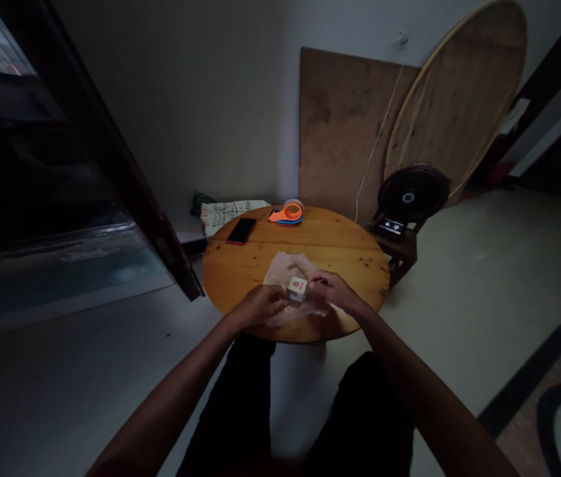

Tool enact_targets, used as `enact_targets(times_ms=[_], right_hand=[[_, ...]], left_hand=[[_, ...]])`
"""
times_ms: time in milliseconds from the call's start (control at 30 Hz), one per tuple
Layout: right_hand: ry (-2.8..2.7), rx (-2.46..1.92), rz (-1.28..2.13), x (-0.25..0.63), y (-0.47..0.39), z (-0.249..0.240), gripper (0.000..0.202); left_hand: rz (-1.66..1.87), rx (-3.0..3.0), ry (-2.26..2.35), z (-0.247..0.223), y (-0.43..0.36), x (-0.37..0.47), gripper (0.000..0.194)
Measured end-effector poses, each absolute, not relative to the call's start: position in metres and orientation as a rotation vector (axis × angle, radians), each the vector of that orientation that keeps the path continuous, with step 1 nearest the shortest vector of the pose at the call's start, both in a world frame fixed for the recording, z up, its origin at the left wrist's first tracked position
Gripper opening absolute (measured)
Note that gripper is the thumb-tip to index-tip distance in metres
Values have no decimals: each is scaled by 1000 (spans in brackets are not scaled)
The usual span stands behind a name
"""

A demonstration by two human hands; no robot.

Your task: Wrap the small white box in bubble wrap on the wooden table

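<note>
A small white box [297, 286] with a red mark on top stands on a crumpled, see-through plastic sheet [280, 267] on the round wooden table [350, 238]. Just left of the box, my left hand [261, 305] has its fingers curled together at the sheet; what they pinch is too small to make out. My right hand [332, 289] is on the box's right side, its fingers bent together near the sheet's edge, and its fingertips' hold is likewise unclear.
An orange and blue tape dispenser [290, 212] lies at the table's back edge, with a dark phone [242, 230] to its left. A black fan [409, 197] stands on a small wooden stool [404, 248] to the right. Boards [340, 126] lean on the wall.
</note>
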State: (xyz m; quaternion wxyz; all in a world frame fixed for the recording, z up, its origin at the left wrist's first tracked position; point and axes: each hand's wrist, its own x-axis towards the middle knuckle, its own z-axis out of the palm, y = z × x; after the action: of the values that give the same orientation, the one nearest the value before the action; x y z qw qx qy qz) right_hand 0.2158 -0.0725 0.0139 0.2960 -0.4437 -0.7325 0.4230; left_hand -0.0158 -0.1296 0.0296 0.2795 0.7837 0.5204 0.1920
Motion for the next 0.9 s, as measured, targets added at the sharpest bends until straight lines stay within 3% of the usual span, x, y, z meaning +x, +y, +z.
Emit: enact_targets(times_ms=[67, 200, 333, 767, 900], right_hand=[[-2034, -1195, 1061, 212, -71, 5, 34], [-2151, -1234, 896, 203, -76, -4, 55], [-2217, -1307, 725, 197, -77, -5, 44], [-2284, -1159, 830, 196, -72, -4, 34], [-2276, -1185, 861, 197, -71, -6, 34]], left_hand=[[563, 2179, 1582, 19, -127, -12, 32], [571, 2292, 1542, 2, -124, -10, 82], [432, 2230, 1504, -8, -126, -16, 98], [609, 2295, 1436, -19, -123, -18, 92], [708, 2289, 1433, -14, -137, -23, 76]])
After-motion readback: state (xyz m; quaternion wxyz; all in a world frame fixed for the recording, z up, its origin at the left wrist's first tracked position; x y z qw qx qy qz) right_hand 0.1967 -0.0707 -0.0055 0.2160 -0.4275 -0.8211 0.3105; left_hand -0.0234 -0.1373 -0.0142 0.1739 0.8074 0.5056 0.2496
